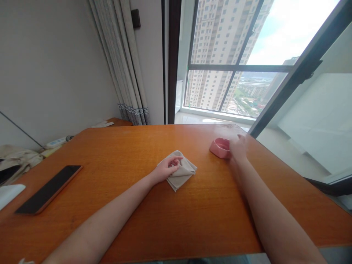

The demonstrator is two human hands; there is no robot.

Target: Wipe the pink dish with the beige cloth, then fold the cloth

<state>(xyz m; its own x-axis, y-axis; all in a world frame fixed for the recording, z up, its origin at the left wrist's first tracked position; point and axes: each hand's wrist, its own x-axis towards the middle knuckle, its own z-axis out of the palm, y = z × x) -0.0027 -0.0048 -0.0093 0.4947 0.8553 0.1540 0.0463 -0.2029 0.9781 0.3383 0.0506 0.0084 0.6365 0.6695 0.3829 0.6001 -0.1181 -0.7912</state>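
Note:
A folded beige cloth (pixel 181 177) lies near the middle of the wooden table. My left hand (pixel 168 168) rests on it with curled fingers, closed on part of the fabric near its upper fold. Farther off to the right stands a pink ashtray-like dish (pixel 220 148) with angular sides and a notched rim. Right beside that dish is my right hand (pixel 238 147), smeared by motion. Its fingers are too blurred to read, and whether it touches the dish I cannot tell.
A dark phone-like slab (pixel 49 189) with an orange edge lies on the table (pixel 123 146) at left. A white object (pixel 11 194), bunched fabric (pixel 16 157) and a power strip (pixel 58 142) line the left edge. Beyond the far edge are a curtain (pixel 123 66) and windows.

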